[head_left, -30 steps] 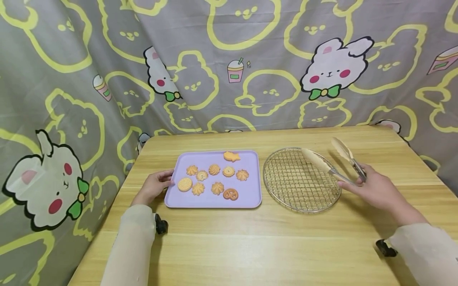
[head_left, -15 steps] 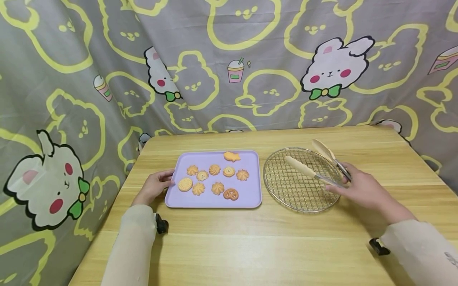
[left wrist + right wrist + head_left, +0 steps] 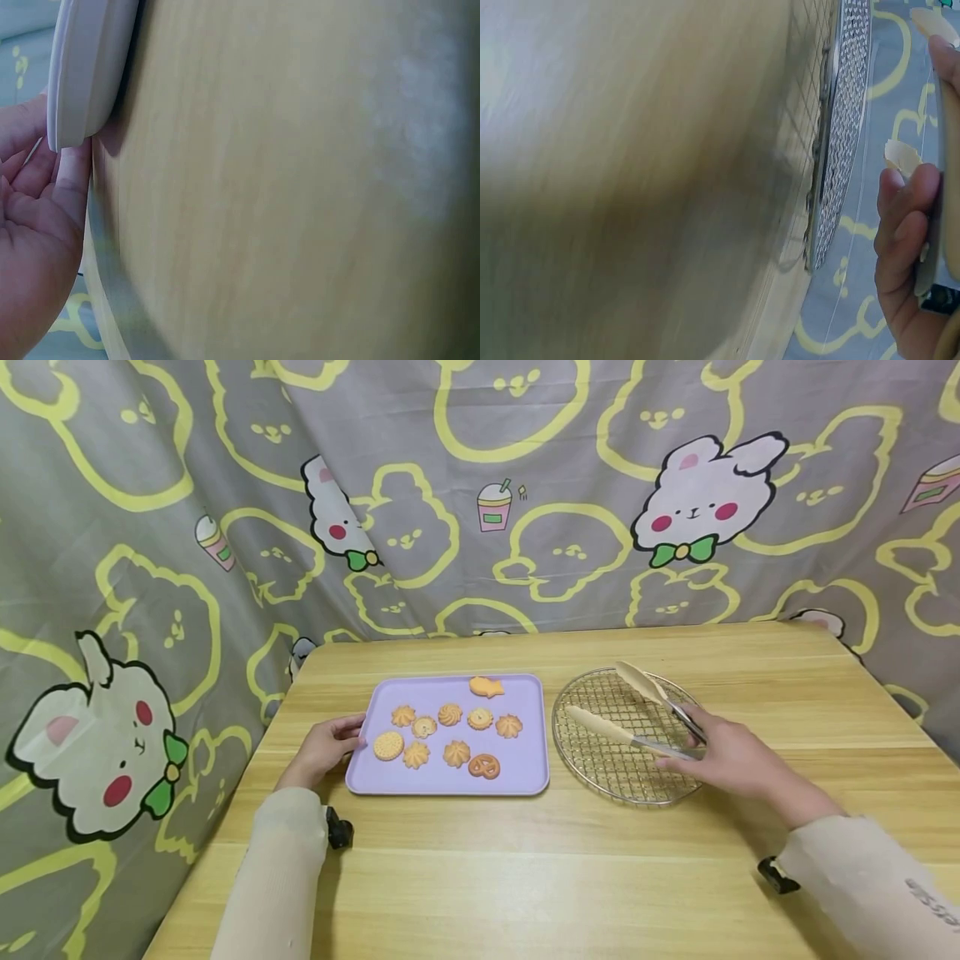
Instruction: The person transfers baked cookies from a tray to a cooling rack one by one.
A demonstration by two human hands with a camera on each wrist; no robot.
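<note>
My left hand [image 3: 326, 752] pinches the left rim of a purple rectangular tray [image 3: 442, 787]. In the left wrist view the tray's pale side [image 3: 82, 75] lies between thumb and fingers. Several cookies lie on it, among them a fish-shaped one [image 3: 486, 687], a round one [image 3: 388, 746] and a pretzel-shaped one [image 3: 483, 767]. My right hand [image 3: 738, 756] grips metal tongs with beige tips [image 3: 600, 724]. Their two arms are spread, with nothing between them, over a round wire rack [image 3: 630, 785]. Part of the tongs' handle is hidden by the hand.
Tray and rack stand side by side on a light wooden table [image 3: 480, 877], with a narrow gap between them. A grey curtain [image 3: 450, 593] with yellow outlines and white cartoon animals hangs behind the table and along its left side.
The right hand has moved left with the tongs, so their tips now reach over the rack's left part. The left hand, the tray and the cookies have stayed in place.
</note>
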